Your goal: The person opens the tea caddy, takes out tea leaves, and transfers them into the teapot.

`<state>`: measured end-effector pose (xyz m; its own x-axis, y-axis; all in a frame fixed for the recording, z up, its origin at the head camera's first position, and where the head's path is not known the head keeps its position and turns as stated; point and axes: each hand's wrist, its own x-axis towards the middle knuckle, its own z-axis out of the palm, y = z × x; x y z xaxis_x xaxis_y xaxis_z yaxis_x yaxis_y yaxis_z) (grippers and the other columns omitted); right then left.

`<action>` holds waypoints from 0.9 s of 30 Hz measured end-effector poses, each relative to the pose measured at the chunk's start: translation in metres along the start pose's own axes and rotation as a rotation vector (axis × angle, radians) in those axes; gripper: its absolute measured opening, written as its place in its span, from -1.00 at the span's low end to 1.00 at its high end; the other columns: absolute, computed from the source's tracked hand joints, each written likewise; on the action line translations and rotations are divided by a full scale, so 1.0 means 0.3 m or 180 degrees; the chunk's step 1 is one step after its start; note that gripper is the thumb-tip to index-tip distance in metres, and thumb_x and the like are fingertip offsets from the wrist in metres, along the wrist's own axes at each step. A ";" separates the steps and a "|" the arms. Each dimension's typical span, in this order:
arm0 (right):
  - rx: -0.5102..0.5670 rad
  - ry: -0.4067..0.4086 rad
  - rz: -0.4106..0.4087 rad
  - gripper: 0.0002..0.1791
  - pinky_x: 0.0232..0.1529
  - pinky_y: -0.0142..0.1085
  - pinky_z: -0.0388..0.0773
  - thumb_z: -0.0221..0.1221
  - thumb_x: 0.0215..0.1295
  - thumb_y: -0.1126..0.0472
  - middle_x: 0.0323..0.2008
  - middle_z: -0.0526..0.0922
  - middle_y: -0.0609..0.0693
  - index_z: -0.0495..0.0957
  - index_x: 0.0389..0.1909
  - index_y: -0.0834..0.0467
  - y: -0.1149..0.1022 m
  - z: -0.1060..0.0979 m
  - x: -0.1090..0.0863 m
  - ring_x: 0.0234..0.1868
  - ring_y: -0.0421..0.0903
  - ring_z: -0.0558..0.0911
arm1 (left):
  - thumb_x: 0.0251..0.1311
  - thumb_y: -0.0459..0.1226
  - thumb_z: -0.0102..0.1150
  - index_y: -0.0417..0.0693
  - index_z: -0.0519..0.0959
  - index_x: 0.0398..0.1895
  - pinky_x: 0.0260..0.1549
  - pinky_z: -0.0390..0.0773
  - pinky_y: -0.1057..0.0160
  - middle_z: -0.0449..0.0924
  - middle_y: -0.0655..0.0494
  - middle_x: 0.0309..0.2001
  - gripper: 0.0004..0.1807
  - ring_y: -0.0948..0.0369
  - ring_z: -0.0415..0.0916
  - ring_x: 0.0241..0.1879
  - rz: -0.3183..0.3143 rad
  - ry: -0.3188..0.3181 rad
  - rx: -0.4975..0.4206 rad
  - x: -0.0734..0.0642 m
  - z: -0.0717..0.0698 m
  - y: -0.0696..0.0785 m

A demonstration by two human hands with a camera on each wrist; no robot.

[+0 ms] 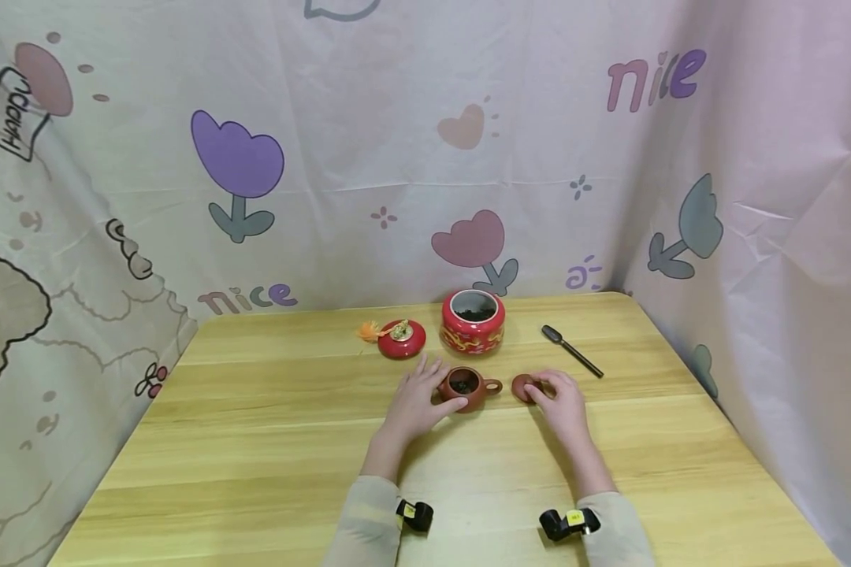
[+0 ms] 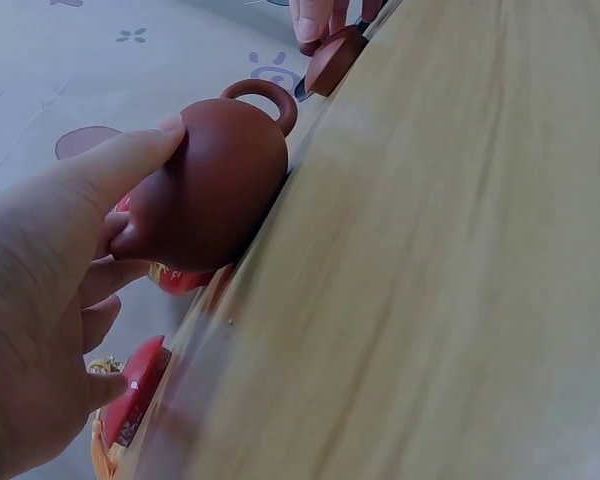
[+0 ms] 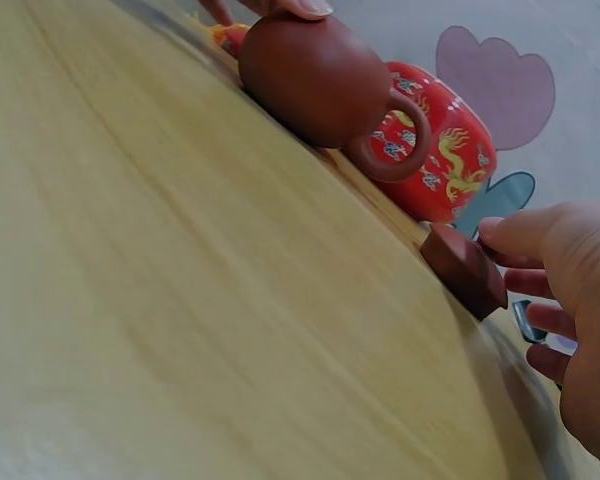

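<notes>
In the head view a brown clay teapot [image 1: 471, 400] stands uncovered on the table, dark leaves inside it. My left hand [image 1: 417, 400] holds the teapot at its spout side, thumb on the near wall and the other fingers behind; the left wrist view shows the thumb on the pot's body [image 2: 215, 180]. The loop handle [image 3: 400, 165] points toward my right hand. To the right, my right hand [image 1: 562, 403] pinches the small brown teapot lid [image 1: 521, 388] by its top. The lid [image 3: 462, 270] is at the tabletop, apart from the pot.
Behind the teapot stands a red jar [image 1: 472, 335] with gold dragons, open, dark leaves inside. Its red lid [image 1: 402, 340] with an orange tassel [image 1: 370, 331] lies left of it. A dark scoop [image 1: 573, 351] lies to the right. A patterned cloth [image 1: 369, 157] hangs behind the table.
</notes>
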<state>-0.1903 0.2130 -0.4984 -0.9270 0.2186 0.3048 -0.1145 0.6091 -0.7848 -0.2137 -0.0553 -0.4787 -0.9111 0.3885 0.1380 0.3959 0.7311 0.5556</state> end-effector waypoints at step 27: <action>-0.0090 0.0040 -0.0025 -0.77 0.21 0.07 0.39 0.33 0.17 0.25 -0.06 0.66 0.25 0.66 -0.19 0.28 -0.011 0.003 0.002 0.06 0.19 0.52 | 0.17 0.31 0.07 -0.02 0.34 0.41 0.42 0.01 -0.30 0.18 -0.03 0.49 -0.13 -0.09 -0.16 0.56 0.0015 -0.0048 0.0137 0.007 -0.011 0.007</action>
<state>-0.1908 0.2106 -0.4961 -0.9215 0.2231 0.3178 -0.1114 0.6320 -0.7669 -0.2152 -0.0547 -0.4744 -0.9075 0.4001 0.1279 0.4050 0.7526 0.5192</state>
